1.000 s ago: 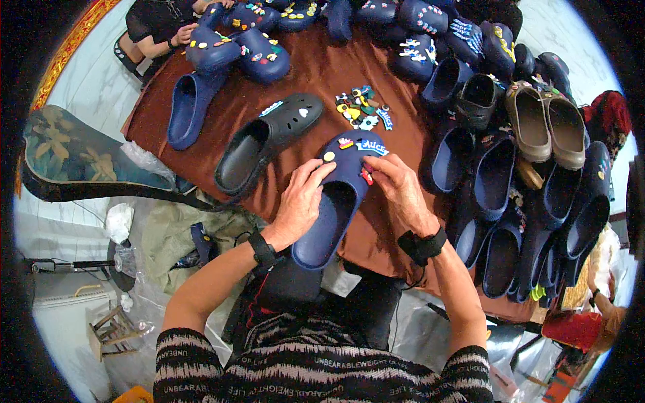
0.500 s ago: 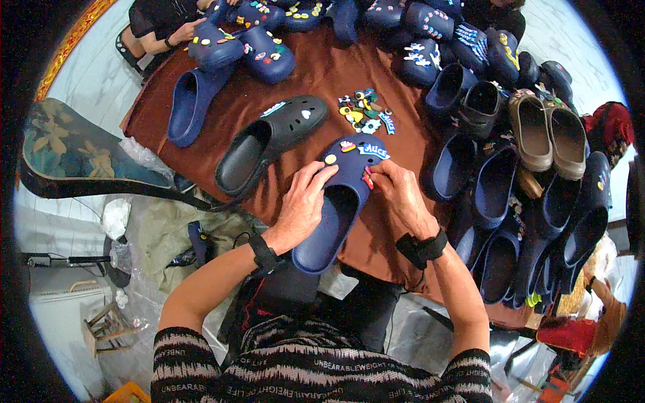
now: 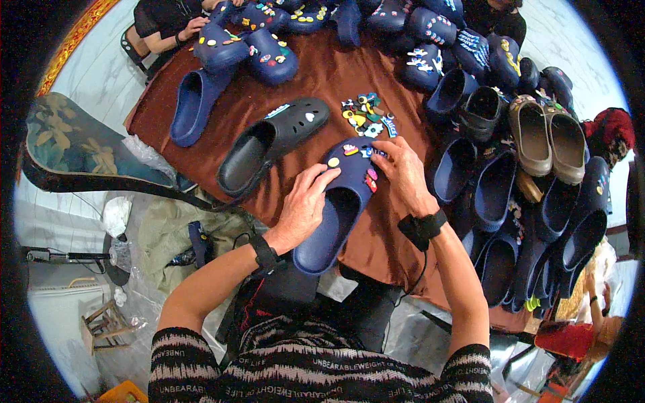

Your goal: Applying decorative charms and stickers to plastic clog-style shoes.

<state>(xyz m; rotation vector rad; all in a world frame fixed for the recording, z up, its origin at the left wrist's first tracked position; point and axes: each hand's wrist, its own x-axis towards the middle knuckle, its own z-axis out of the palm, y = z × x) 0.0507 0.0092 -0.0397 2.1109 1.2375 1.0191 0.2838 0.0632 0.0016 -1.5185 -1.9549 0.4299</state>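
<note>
A navy clog [image 3: 345,163] lies toe away from me at the near edge of the brown cloth. My left hand [image 3: 306,207] grips its left side, fingertips beside a round yellow charm [image 3: 333,162]. My right hand [image 3: 405,176] is at the toe, thumb and fingers closed on a blue-and-white lettered charm, which they partly cover. A small pink-and-yellow charm [image 3: 351,150] sits on the toe, and a red-and-pink charm [image 3: 371,180] on the right side. Beyond the toe lies a pile of loose charms [image 3: 366,117]. A black clog [image 3: 293,128] rests to the left.
Many navy clogs with charms crowd the far edge, including one decorated clog [image 3: 272,57]. More stand at the right, with a pair of taupe clogs [image 3: 567,144] among them. A person's hand [image 3: 195,27] shows at the far left. The brown cloth [image 3: 322,74] covers the table.
My right hand has moved from the red-and-pink charm on the clog's right side up to the lettered charm on the toe. My left hand keeps its grip.
</note>
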